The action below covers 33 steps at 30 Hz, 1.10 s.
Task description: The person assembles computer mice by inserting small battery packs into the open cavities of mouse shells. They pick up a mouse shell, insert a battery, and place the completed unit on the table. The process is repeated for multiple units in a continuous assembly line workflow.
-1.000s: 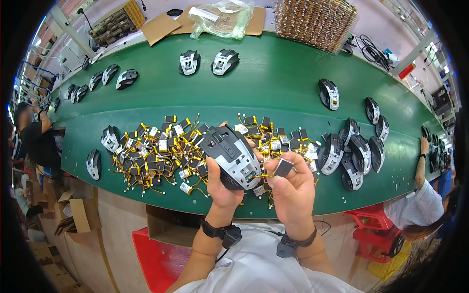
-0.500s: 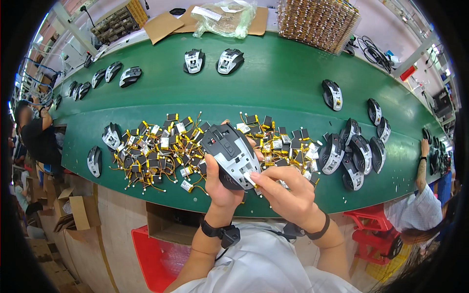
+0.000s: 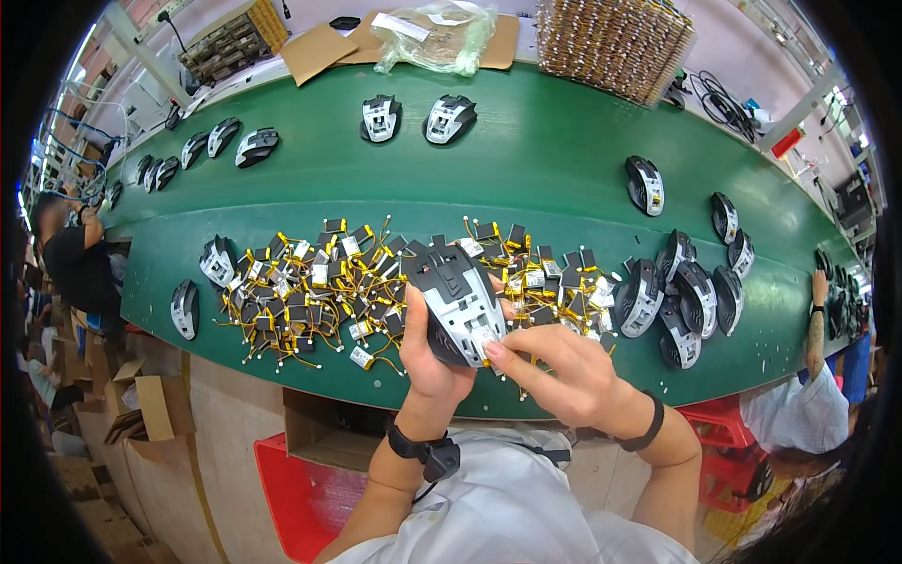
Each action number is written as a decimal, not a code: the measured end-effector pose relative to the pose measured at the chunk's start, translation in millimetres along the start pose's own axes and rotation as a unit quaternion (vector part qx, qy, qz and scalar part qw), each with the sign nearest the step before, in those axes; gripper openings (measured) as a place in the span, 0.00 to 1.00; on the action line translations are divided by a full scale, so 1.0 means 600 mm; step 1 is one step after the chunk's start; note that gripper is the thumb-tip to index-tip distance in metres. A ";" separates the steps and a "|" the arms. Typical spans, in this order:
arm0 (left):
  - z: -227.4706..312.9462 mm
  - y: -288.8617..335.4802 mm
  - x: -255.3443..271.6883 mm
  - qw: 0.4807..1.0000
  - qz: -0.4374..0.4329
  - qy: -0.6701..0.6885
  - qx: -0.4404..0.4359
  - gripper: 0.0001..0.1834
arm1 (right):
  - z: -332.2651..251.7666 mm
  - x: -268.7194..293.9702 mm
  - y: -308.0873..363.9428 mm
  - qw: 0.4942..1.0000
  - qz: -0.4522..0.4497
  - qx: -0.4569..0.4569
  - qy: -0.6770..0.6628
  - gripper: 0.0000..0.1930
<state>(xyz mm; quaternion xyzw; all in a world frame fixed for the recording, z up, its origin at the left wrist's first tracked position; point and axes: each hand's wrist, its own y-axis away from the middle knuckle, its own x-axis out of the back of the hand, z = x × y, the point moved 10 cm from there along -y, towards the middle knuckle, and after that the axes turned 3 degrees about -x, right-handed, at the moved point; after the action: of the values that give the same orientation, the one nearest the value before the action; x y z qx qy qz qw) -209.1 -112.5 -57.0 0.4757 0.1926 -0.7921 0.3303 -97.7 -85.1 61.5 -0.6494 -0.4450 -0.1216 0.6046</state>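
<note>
My left hand point(image 3: 432, 362) is wrapped round a black and silver computer mouse point(image 3: 460, 301), held tilted above the bench. Its grey top has open slots and cut-outs. My right hand point(image 3: 568, 371) has thumb and forefinger pinched at the lower right of the mouse, on a small white piece point(image 3: 482, 336) lying against the shell. Whether that piece is a battery's label side, I cannot tell. Beneath and beside the hands spreads a heap of small flat batteries point(image 3: 310, 301), black, white and yellow, with thin wires and white plugs.
Several mice cluster on the right of the green bench point(image 3: 526, 179), near one mouse point(image 3: 643, 310). Two more, including this mouse point(image 3: 449, 119), stand at the back. A stacked tray block point(image 3: 615, 47) is behind. A red bin point(image 3: 291, 498) sits below; other people work at both sides.
The mouse has moved slightly right and down in my left hand. My right hand and forearm have shifted a little right, the pinch staying at the mouse's lower end.
</note>
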 end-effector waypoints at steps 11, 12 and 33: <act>-0.014 0.008 0.013 0.999 -0.004 -0.023 0.028 0.37 | 0.049 -0.010 -0.007 0.984 -0.036 -0.124 -0.119 0.14; -0.014 0.013 0.008 0.999 0.002 -0.035 0.031 0.37 | 0.064 -0.012 -0.006 0.965 -0.041 -0.181 -0.187 0.13; -0.006 0.003 -0.002 0.998 -0.053 -0.009 0.020 0.38 | 0.059 -0.007 0.004 0.974 -0.017 -0.180 -0.138 0.11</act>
<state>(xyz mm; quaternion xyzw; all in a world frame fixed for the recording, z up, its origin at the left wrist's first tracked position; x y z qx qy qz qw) -205.0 -111.0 -57.7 0.4639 0.1983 -0.8168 0.2797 -112.1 -54.8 48.3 -0.7507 -0.5058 -0.1186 0.4082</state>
